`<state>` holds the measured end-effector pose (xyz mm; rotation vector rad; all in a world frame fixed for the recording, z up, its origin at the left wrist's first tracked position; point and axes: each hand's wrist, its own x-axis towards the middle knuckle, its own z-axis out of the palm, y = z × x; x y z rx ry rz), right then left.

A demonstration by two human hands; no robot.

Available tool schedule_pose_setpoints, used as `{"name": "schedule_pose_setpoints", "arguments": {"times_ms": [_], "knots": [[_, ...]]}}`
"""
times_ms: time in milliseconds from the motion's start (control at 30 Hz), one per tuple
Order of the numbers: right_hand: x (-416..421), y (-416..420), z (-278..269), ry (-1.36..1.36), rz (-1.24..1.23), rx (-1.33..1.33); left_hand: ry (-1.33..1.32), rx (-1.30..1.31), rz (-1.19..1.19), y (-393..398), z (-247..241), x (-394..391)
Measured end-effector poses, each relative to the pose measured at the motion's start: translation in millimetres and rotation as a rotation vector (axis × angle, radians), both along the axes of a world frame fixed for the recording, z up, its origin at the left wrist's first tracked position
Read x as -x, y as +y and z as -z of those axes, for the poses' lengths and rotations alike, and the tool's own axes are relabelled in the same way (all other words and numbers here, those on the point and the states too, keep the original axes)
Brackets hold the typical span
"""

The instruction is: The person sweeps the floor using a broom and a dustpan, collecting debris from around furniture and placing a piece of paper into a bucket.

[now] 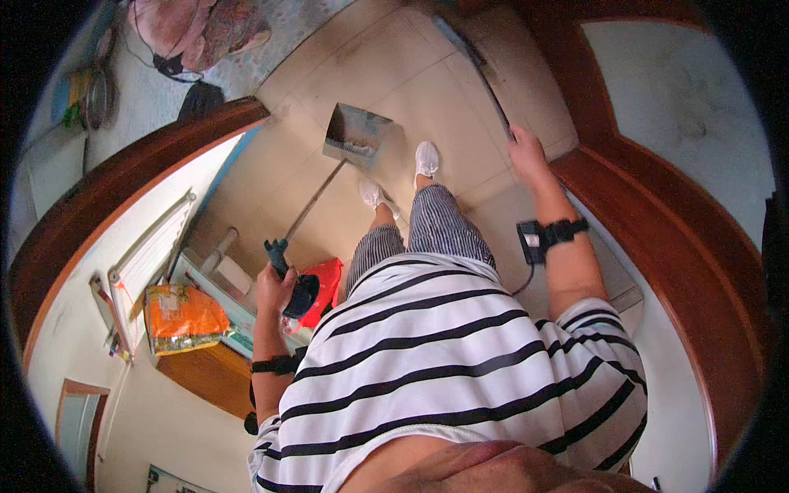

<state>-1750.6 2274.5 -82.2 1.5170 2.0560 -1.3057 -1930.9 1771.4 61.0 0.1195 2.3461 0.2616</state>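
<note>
My left hand (274, 289) is closed around the dark grip at the top of a dustpan's long handle (314, 200). At the handle's far end, the dustpan (377, 123) rests on the tiled floor, just ahead of my white shoes. Some pale debris (356, 143) lies inside it. Out to the right, my right hand (529, 157) grips the end of a broom's dark stick (492, 95). The broom head (453, 34) reaches away over the floor toward the wooden frame at the top; it looks blurred, and I cannot tell whether it touches the floor.
Brown wooden door frames (154, 138) curve along the left and the right (672, 191). A red bag (323, 286) is beside my left leg. An orange bag (185, 314) sits near a white rack (151, 246). Pink fabric (172, 31) and a cable lie at upper left.
</note>
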Motion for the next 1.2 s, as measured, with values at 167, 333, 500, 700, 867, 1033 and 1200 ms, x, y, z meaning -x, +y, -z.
{"name": "schedule_pose_setpoints", "arguments": {"times_ms": [167, 333, 500, 700, 867, 1033, 1200], "knots": [[134.6, 9.5, 52.2, -0.064, 0.188, -0.016, -0.019, -0.012, -0.086, -20.5, 3.2, -8.9], [205.0, 3.5, 78.4, -0.439, -0.485, 0.138, -0.077, -0.018, -0.207, -32.7, -3.6, -19.1], [113.1, -26.9, 15.7, -0.316, -0.42, -0.012, -0.004, -0.093, -0.199, -66.4, 25.6, -37.1], [-28.8, -8.6, -12.6, -0.117, -0.408, -0.194, 0.017, -0.11, -0.145, -46.5, 15.7, -17.9], [-53.0, -13.4, 16.6, -0.217, 0.148, -0.011, 0.017, -0.118, -0.092, -57.6, 25.7, -11.4], [-4.7, -31.0, 37.0, -0.1, 0.624, 0.491, 0.027, -0.048, -0.007, -48.3, 24.8, -2.4], [-0.5, -80.3, 3.2, -0.038, 0.326, 0.459, 0.064, 0.029, 0.013, -44.7, 29.4, -4.3]]}}
